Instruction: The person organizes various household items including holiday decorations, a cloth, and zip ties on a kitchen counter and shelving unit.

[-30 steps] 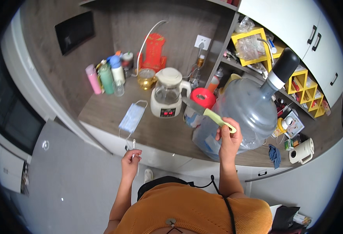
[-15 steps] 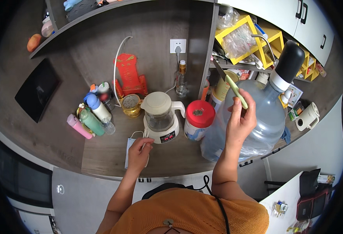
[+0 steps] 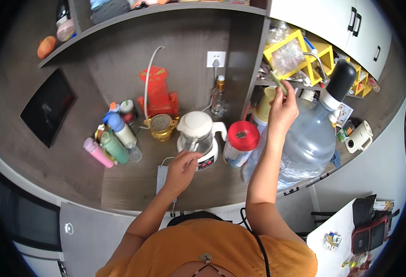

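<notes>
My right hand is closed on the pale green handle of a knife. It is raised beside the large water jug, in front of the shelf of yellow holders; the blade is blurred and hard to make out. My left hand is closed, fingertips pinched together, just in front of the white glass kettle on its base. I cannot make out whether a small thing is between those fingers. Beneath and beside the left hand lies a face mask. A red-lidded tin stands between kettle and jug.
Several bottles stand at the left, by a dark screen. Behind the kettle are a gold pot, a red paper ornament and a glass bottle. Yellow holders fill the right shelf; a black-topped pump crowns the jug.
My right hand has moved up and away with the knife, toward the right shelf. My left hand has shifted right, closer to the kettle's base. The view has shifted slightly.
</notes>
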Tool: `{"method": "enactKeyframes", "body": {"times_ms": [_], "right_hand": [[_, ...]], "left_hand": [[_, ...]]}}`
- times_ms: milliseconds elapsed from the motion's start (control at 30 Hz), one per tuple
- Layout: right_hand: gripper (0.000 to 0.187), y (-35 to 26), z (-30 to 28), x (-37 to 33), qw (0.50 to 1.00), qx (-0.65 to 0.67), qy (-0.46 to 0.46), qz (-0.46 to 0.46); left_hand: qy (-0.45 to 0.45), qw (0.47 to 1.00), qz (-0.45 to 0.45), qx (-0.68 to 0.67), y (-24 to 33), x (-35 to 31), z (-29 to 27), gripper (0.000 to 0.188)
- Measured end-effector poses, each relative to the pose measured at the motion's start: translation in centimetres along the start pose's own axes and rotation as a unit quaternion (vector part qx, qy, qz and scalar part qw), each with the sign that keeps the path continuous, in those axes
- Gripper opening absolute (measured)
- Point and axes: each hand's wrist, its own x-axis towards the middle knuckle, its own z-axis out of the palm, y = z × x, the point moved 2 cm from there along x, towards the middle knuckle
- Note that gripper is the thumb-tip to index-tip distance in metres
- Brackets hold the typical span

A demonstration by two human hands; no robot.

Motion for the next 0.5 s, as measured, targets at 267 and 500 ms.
{"method": "enactKeyframes", "body": {"times_ms": [267, 500], "right_hand": [[0.032, 6.9, 7.7, 2.1, 0.942, 0.294, -0.035, 0.16], [0.033, 7.3, 9.8, 3.8, 0.999, -0.01, -0.034, -0.02]], "left_hand": [[-0.012, 1.0, 0.021, 0.015, -1.2, -1.3, -2.6, 0.018], [0.051, 0.997, 0.05, 0.009, -2.1, -1.7, -5.7, 0.018]]}}
